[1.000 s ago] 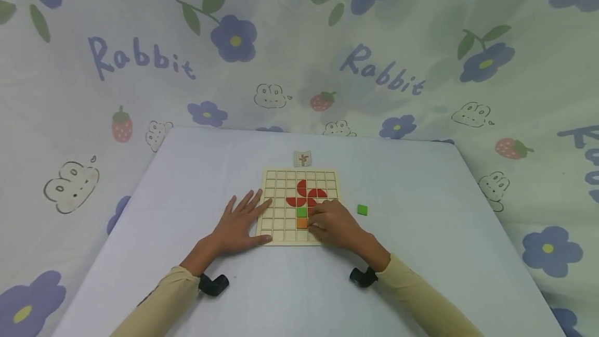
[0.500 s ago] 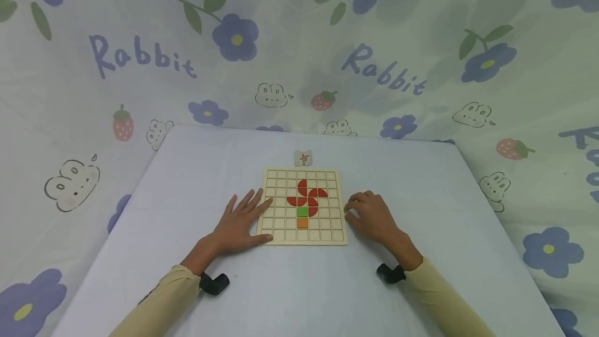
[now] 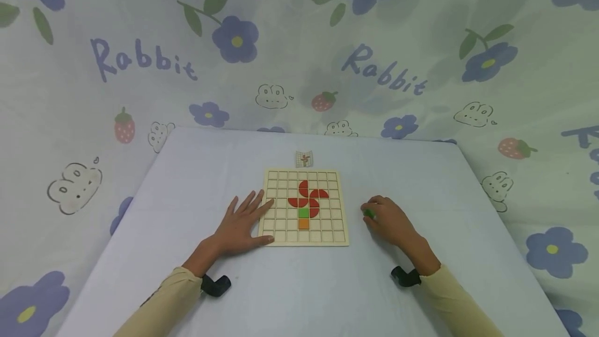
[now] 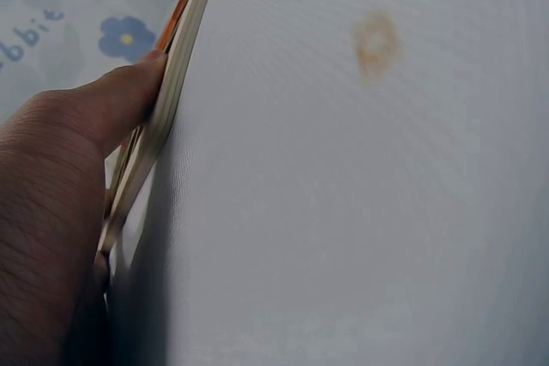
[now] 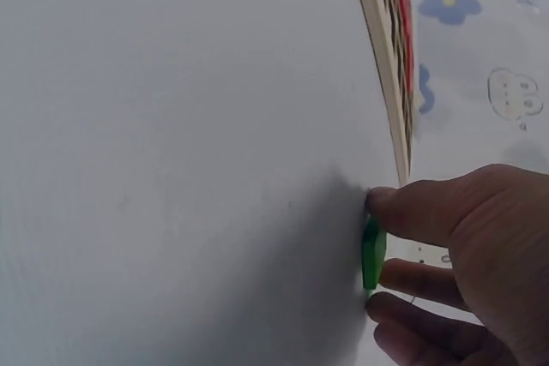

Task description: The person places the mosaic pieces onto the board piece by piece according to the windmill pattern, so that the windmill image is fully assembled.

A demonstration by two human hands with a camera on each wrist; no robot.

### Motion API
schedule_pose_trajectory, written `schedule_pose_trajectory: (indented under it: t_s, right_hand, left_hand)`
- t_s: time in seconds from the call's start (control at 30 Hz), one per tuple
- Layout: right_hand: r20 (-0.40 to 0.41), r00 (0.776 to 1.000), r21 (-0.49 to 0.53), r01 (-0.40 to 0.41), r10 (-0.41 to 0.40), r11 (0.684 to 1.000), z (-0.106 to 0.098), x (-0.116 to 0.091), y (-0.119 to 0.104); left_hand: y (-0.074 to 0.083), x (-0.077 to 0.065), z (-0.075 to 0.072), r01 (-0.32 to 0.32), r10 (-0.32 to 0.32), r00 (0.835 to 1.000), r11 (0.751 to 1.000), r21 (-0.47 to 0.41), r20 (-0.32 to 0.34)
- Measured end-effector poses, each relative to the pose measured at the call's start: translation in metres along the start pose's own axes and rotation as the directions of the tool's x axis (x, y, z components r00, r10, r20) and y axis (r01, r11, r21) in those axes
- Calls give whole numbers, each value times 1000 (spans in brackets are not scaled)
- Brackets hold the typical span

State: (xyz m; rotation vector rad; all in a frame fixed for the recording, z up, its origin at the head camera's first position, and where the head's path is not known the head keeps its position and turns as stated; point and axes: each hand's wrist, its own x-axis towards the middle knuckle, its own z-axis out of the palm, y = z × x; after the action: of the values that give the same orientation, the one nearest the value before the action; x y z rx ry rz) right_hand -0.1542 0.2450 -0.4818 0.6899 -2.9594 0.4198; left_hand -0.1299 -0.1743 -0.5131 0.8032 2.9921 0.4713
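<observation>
My left hand [image 3: 239, 228] lies spread on the left edge of a wooden grid board [image 3: 281, 237], its thumb over the front left corner. In the left wrist view the thumb presses on the board's rim [image 4: 176, 83]. Right of the board, my right hand [image 3: 389, 221] pinches a small green square tile [image 3: 368, 213] between thumb and fingers, close over the table. The right wrist view shows this green tile [image 5: 372, 253] edge-on, thumb above and fingertips below. Set in the board are red quarter-round tiles [image 3: 314, 207] in a pinwheel, a green square [image 3: 303, 213] and an orange square [image 3: 303, 224] beneath it.
Behind the board stands a small pattern card [image 3: 304, 159] with a red pinwheel printed on it. A white cloth covers the table [image 3: 210, 160], and a patterned curtain [image 3: 290, 56] hangs behind. Black wrist cameras [image 3: 217, 286] sit at both cuffs.
My right hand has left the board, moved right and closed its fingers on the loose green tile. A red quarter-round it covered is now visible. The left hand has stayed put.
</observation>
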Motion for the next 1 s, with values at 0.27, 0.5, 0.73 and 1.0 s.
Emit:
schedule_pose_trajectory:
  t_s: [0.27, 0.5, 0.73, 1.0]
  right_hand:
    - [-74, 996, 58, 48, -44, 997, -2, 3, 0]
    - [-180, 966, 76, 202, -186, 976, 6, 14, -21]
    - [-213, 900, 106, 409, -381, 906, 15, 22, -68]
    - [-198, 793, 65, 598, -577, 799, 28, 29, -113]
  left_hand:
    - [2, -3, -4, 0, 0, 1000, 1000, 9, -15]
    - [2, -5, -8, 4, -4, 1000, 1000, 2, -7]
    - [3, -2, -7, -7, 7, 1000, 1000, -5, -3]
    - [4, -2, -8, 11, -11, 1000, 1000, 8, 15]
